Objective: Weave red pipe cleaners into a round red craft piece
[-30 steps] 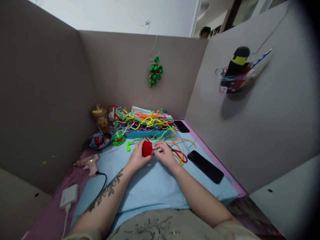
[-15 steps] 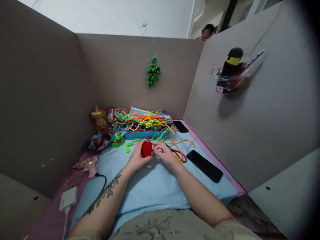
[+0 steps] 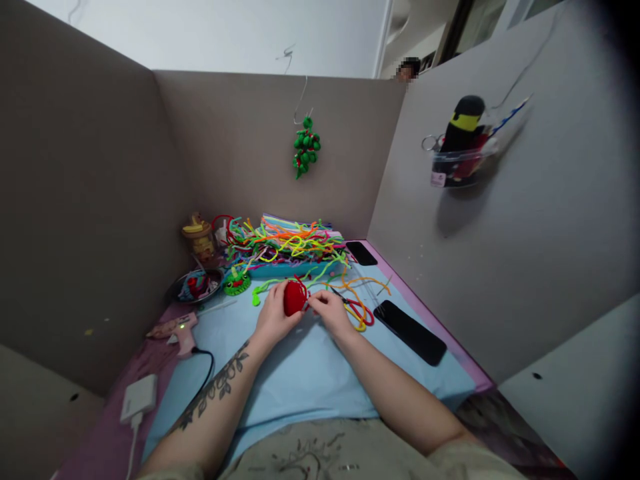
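Observation:
My left hand [image 3: 273, 315] is closed round a small red fuzzy ball [image 3: 294, 297] made of pipe cleaner, held just above the light blue cloth [image 3: 300, 373]. My right hand [image 3: 330, 312] pinches the ball's right side with thumb and fingertips. A loose red end sticks up from the ball. Behind the hands lies a big heap of coloured pipe cleaners [image 3: 285, 243] on a blue tray. Orange, yellow and red pipe cleaner loops [image 3: 357, 312] lie just right of my right hand.
A pink glue gun [image 3: 175, 328] and a white adapter [image 3: 139, 397] lie at the left. A dark bowl [image 3: 195, 285] and a green frog figure [image 3: 237, 283] sit near the heap. Two black phones [image 3: 410, 332] [image 3: 362, 253] lie at the right. Grey partition walls enclose the desk; a green ornament [image 3: 306, 148] hangs on the back one.
The hands stay on the red ball with only small finger shifts. The view has drifted slightly.

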Demonstrator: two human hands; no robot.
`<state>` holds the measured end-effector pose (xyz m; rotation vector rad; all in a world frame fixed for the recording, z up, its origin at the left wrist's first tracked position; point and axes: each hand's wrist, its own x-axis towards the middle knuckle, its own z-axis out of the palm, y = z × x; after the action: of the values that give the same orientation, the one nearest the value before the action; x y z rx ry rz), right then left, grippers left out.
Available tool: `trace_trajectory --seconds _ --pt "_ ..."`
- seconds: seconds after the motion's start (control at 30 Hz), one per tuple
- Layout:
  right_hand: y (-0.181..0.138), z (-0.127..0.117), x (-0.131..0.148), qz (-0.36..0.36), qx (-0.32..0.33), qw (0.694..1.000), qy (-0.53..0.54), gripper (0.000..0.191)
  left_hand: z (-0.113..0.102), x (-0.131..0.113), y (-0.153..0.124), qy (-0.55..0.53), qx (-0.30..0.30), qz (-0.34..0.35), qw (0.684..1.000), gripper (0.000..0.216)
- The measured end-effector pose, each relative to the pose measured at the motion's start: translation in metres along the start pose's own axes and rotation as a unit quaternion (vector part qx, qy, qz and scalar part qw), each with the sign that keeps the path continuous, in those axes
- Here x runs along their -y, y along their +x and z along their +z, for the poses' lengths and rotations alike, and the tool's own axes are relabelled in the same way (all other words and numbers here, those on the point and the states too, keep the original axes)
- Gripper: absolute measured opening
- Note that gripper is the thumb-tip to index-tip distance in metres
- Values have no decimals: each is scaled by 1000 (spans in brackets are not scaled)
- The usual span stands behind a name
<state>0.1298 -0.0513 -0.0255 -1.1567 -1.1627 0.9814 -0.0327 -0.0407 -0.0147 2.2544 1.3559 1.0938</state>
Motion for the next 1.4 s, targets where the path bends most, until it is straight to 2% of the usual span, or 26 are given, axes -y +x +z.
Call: trace_trajectory --seconds 0.13,0.23,0.4,0.77,0.93,1.13,1.4 --pt "-1 1 6 87 -1 987 135 16 1 1 0 -6 -1 8 1000 79" --pt "-2 0 11 125 16 972 200 21 2 2 0 -31 11 17 999 83" --pt "0 -3 12 133 46 955 260 26 3 3 0 -85 34 21 996 83" --pt "-1 -8 17 141 130 930 313 33 3 -3 0 -198 58 -4 979 83" --pt "-1 -5 18 112 86 960 241 26 2 -1 2 -139 7 26 990 83" --pt "-1 0 13 66 49 983 161 21 0 -1 1 -77 -14 47 996 81" --pt "-2 1 1 -41 -6 999 7 20 -5 -11 -2 -20 -42 16 999 80"
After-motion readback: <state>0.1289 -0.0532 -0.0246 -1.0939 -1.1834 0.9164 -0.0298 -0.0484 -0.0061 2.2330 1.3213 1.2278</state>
